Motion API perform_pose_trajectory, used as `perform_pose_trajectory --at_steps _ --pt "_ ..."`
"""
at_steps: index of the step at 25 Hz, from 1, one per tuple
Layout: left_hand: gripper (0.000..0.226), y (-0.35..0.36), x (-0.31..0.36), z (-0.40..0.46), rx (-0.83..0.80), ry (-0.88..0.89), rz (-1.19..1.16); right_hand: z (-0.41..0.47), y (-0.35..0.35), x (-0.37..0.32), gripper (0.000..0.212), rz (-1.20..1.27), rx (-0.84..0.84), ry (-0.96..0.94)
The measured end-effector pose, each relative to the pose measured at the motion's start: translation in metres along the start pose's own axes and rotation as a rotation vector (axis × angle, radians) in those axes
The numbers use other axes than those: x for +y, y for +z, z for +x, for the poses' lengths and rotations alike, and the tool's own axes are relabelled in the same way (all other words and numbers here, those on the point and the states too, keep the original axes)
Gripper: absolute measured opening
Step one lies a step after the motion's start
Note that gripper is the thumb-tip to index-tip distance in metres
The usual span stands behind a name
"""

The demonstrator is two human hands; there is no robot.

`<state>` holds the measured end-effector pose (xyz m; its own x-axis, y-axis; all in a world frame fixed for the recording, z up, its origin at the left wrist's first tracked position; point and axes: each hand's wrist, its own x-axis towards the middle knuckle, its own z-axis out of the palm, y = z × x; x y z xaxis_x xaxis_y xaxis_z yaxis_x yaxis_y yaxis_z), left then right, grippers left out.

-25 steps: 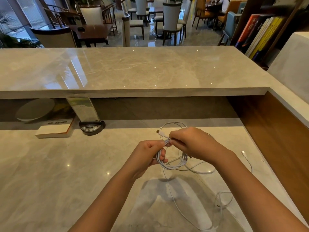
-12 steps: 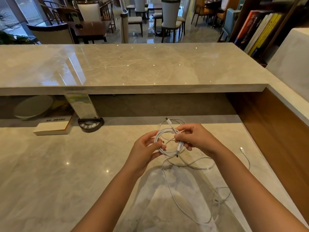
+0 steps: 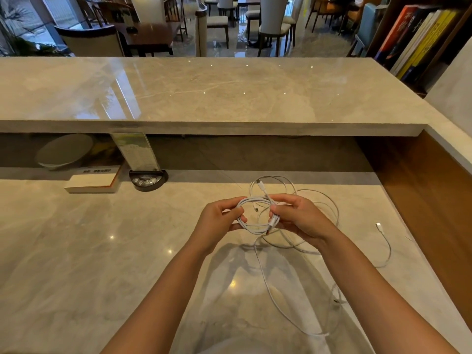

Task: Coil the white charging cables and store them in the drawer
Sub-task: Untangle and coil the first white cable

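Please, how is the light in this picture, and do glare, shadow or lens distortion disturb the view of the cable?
Head view: window glare streaks the upper counter; the person's shadow darkens the lower counter beneath the coiled white cable, which stays sharp; wide-angle bending curves the edges.

Both forearms are bare to the frame's edge, no sleeves, rings or watch showing.

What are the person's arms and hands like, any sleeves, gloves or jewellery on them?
Both forearms are bare as far as the picture shows, with no sleeve in view. The left hand and the right hand wear no gloves. No ring, watch or bracelet is visible on either wrist or on the fingers that show.
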<state>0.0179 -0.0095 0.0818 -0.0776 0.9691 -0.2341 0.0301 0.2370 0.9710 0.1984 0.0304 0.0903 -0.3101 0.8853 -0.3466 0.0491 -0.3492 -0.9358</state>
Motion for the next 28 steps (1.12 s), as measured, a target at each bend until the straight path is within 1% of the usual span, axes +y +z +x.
perform_pose_trajectory --at_steps 2,3,4,5,7,9,12,15,17,19,23,27,28 --pt "0.03 -0.002 -0.006 -0.001 0.036 -0.027 -0.005 0.002 0.007 0.003 0.023 -0.35 0.102 -0.115" --pt "0.03 -0.003 -0.007 -0.002 0.058 -0.048 -0.017 0.004 0.012 0.003 0.023 -0.493 0.131 -0.176" --pt "0.029 -0.005 -0.009 -0.002 0.072 -0.072 -0.052 0.006 0.018 0.005 0.023 -0.586 0.147 -0.229" --pt "0.029 -0.009 -0.01 -0.003 0.072 -0.096 -0.121 0.008 0.023 0.006 0.024 -0.632 0.158 -0.266" --pt "0.032 -0.018 -0.014 -0.008 0.051 -0.138 -0.285 0.013 0.031 0.011 0.026 -0.585 0.178 -0.266" --pt "0.037 -0.028 -0.023 -0.014 0.065 -0.141 -0.295 0.017 0.039 0.018 0.027 -0.51 0.18 -0.217" --pt "0.037 -0.043 -0.048 -0.026 0.197 -0.102 -0.156 0.022 0.06 0.036 0.024 -0.545 0.153 -0.175" --pt "0.034 -0.063 -0.078 -0.042 0.322 -0.052 0.113 0.025 0.086 0.059 0.019 -0.542 0.091 -0.111" --pt "0.033 -0.074 -0.094 -0.053 0.381 -0.037 0.301 0.027 0.103 0.076 0.022 -0.535 0.048 -0.068" --pt "0.033 -0.081 -0.104 -0.062 0.414 -0.034 0.406 0.029 0.117 0.094 0.026 -0.571 0.021 -0.071" --pt "0.035 -0.091 -0.13 -0.068 0.393 -0.074 0.525 0.031 0.134 0.126 0.029 -0.712 0.011 -0.152" --pt "0.038 -0.097 -0.149 -0.067 0.299 -0.022 0.69 0.03 0.131 0.147 0.027 -0.928 -0.046 -0.295" --pt "0.039 -0.098 -0.152 -0.066 0.278 -0.011 0.731 0.029 0.13 0.149 0.025 -0.996 -0.038 -0.36"
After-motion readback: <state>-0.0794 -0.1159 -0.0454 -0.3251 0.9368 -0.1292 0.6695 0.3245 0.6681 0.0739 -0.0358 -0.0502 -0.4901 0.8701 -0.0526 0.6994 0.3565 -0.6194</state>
